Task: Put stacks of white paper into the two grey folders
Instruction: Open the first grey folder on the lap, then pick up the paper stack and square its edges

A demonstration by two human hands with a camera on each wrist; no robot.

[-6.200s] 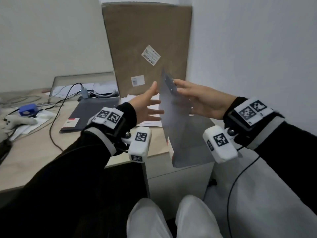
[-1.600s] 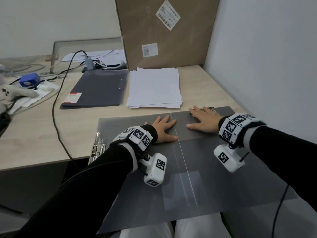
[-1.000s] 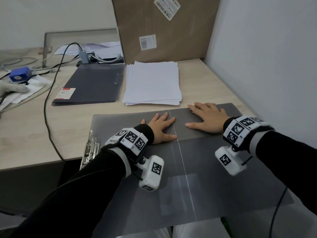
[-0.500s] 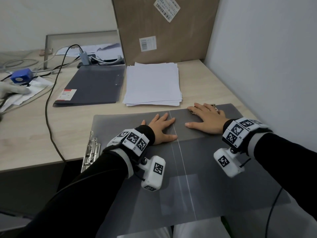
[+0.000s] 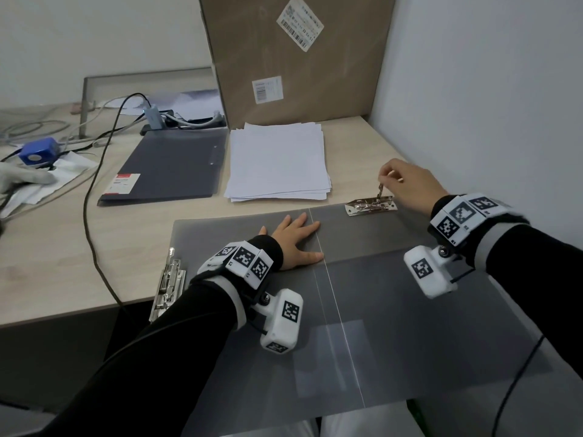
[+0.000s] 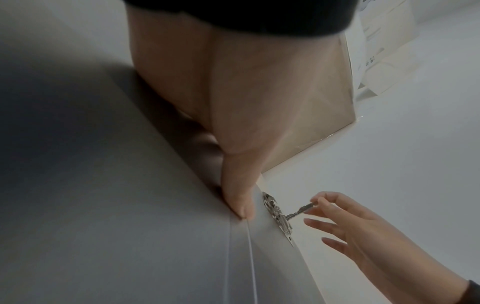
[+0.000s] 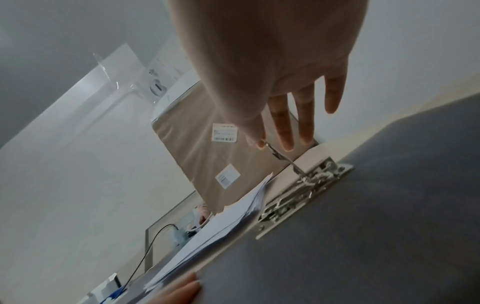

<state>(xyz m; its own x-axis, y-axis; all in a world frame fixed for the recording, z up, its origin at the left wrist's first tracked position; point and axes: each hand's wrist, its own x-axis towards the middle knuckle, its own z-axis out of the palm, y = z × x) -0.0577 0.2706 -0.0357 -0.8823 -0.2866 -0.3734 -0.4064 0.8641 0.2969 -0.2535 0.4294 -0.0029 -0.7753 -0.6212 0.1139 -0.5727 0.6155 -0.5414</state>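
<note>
An opened grey folder lies flat at the desk's front edge and hangs over it. My left hand presses flat on it beside the spine crease. My right hand pinches the raised lever of the metal clip at the folder's far right edge; its other fingers are stretched out. A stack of white paper lies just behind the folder. The second grey folder, closed, lies left of the stack. Another metal clip shows at the open folder's left edge.
A tall cardboard box stands behind the paper against the white wall on the right. Cables, a blue device and loose papers crowd the desk's left side. A grey tray sits at the back.
My right hand has lifted off the folder and taken hold of the clip's lever, which now stands up. The left hand stays flat on the folder.
</note>
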